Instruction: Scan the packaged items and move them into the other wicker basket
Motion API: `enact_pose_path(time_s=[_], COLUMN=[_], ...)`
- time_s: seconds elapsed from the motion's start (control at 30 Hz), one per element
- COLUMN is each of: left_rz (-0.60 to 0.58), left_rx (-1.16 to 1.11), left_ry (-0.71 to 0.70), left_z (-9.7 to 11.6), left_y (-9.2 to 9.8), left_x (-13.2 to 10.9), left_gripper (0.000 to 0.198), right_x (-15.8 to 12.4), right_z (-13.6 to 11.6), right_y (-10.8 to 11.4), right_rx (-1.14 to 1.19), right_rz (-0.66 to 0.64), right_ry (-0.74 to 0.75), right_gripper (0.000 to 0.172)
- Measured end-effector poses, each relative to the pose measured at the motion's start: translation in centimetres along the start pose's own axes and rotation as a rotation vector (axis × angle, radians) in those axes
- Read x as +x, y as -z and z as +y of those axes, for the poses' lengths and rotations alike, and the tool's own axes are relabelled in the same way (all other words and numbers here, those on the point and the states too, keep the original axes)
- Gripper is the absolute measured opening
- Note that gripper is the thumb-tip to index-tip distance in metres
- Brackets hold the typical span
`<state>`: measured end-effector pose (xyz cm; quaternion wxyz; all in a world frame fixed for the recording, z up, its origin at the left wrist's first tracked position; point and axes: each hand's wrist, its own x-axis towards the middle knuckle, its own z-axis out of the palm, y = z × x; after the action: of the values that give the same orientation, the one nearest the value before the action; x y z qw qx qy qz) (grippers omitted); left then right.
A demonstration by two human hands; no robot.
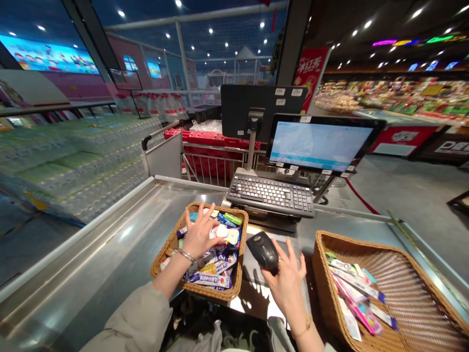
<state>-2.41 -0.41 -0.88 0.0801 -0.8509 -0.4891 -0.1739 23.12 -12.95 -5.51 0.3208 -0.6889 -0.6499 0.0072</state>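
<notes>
Two hands and two baskets occupy the foreground of a stainless-steel table [120,230]. The right hand [287,274], fingers spread, touches one black, rounded handheld scanner [263,250] with thumb and forefinger; whether it grips the scanner cannot be told. To its right, one large brown wicker basket [410,274] holds several overlapping slim packets, among them one pink-and-white package [353,300]. The left hand [200,232] pinches one small white-and-yellow packet [223,233] between thumb and forefinger, above one smaller tan wicker basket [238,281]; its many wrapped snacks [212,279], largely blue and white, overlap too closely to be counted, and the hand and forearm hide part of them.

Beyond lies one black keyboard with pale keys [271,193]. Two monitors follow: one with a lit, pale-blue screen [313,144], and one dark monitor seen from behind [242,107], its right part covered by the lit one. Farther back stand one metal shopping cart [216,159], red plastic crates [205,138] and, at left, stacked clear bottles [80,164], uncounted; white-framed netting [227,41] rises behind.
</notes>
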Motion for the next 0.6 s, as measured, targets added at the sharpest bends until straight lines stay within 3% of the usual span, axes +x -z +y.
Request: enact_pose_path(time_s=[0.27, 0.47, 0.6], left_rz=[0.058, 0.217, 0.258], left_rx=[-0.044, -0.089, -0.118], left_ry=[0.026, 0.014, 0.010], left_z=[2.8, 4.8, 5.6], left_y=[-1.0, -1.2, -1.3], left_x=[1.4, 2.4, 3.0], left_gripper=[0.039, 0.032, 0.026], right_x=[0.3, 0.3, 0.3], right_z=[-0.1, 0.4, 0.8], right_y=[1.7, 1.9, 2.0], right_rx=[-0.041, -0.055, -0.054], right_rz=[0.005, 0.027, 0.043], right_ry=[-0.068, -0.058, -0.054], right_gripper=[0.009, 0.011, 0.014])
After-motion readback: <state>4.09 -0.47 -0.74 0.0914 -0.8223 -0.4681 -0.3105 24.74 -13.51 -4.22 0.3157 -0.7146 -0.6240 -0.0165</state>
